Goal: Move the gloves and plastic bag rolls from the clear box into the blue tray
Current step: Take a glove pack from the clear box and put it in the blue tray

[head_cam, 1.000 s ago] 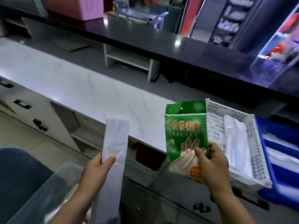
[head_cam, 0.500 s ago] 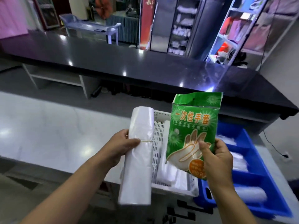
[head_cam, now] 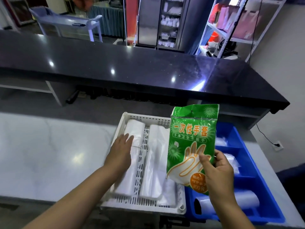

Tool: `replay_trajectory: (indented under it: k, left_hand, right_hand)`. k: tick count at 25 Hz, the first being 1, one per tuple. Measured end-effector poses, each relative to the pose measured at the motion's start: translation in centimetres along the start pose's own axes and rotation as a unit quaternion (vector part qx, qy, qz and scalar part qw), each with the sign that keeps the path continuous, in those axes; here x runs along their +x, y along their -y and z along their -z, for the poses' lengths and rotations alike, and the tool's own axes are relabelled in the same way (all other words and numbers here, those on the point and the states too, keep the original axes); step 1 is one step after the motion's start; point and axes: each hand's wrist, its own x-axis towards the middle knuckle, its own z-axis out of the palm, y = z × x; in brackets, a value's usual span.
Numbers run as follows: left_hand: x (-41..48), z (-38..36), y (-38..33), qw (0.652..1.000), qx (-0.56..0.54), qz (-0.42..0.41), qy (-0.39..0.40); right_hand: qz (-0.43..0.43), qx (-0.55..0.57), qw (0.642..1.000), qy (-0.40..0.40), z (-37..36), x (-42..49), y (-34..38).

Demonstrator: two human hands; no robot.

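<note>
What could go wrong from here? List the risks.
1. The right hand pinches the green glove packet only by its lower corner; it could slip or flop over.
2. The left hand lies flat on a bag roll in the white basket, not the blue tray, so it may end up misplaced.

A slotted basket [head_cam: 122, 123] sits on the counter [head_cam: 49, 154] with bag rolls [head_cam: 153, 162] inside; a compartment tray [head_cam: 257, 184] touches its right side; a raised counter [head_cam: 132, 68] runs far behind
</note>
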Motion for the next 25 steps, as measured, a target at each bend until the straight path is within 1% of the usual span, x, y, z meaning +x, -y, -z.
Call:
replay_trajectory:
  k: [1, 2, 4, 6, 8, 10, 12, 15, 17, 19, 23, 25]
  left_hand:
    - [-0.1, -0.6, 0.0, 0.998, 0.038, -0.037, 0.029]
    - [-0.3, -1.1, 0.0, 0.994, 0.061, -0.054, 0.067]
    - [-0.6, -1.7, -0.2, 0.984, 0.105, -0.049, 0.133]
    - [-0.3, -1.5, -0.3, 0.973, 0.146, -0.035, 0.173]
    - [0.5, -0.3, -1.1, 0.967, 0.188, -0.034, 0.168]
    - [2.1, 0.8, -3.0, 0.973, 0.191, -0.07, 0.11]
    - [3.8, 1.2, -6.2, 0.979, 0.136, -0.14, 0.057]
    - [6.4, 0.7, -12.1, 0.974, 0.046, -0.219, 0.021]
    - [8.5, -0.8, -16.2, 0.969, 0.019, -0.243, 0.038]
    - [10.7, -3.0, -19.5, 0.967, 0.021, -0.242, 0.077]
    - [14.7, -7.5, -24.0, 0.957, 0.064, -0.232, 0.164]
    - [16.5, -9.3, -25.5, 0.954, 0.08, -0.196, 0.211]
  right_hand:
    - [0.003, -0.002, 1.0, -0.006, 0.0, 0.1, 0.0]
    - [0.006, -0.003, 1.0, -0.013, -0.1, 0.3, 0.0]
    - [0.013, -0.007, 1.0, -0.019, -0.3, 0.8, 0.4]
    - [0.027, -0.017, 0.999, -0.021, -0.5, 1.4, 0.6]
    - [0.047, -0.031, 0.998, -0.028, -0.1, 2.3, 1.0]
    - [0.072, -0.05, 0.995, -0.048, 1.3, 3.7, 1.8]
    - [0.102, -0.06, 0.99, -0.082, 3.8, 5.6, 3.0]
    - [0.132, -0.075, 0.98, -0.127, 7.9, 9.1, 4.5]
    - [0.148, -0.086, 0.975, -0.143, 10.5, 11.6, 4.8]
    - [0.158, -0.096, 0.973, -0.135, 12.6, 14.2, 4.6]
    - [0.173, -0.134, 0.973, -0.068, 15.5, 18.5, 3.4]
    - [0.186, -0.153, 0.97, -0.032, 16.6, 20.5, 2.8]
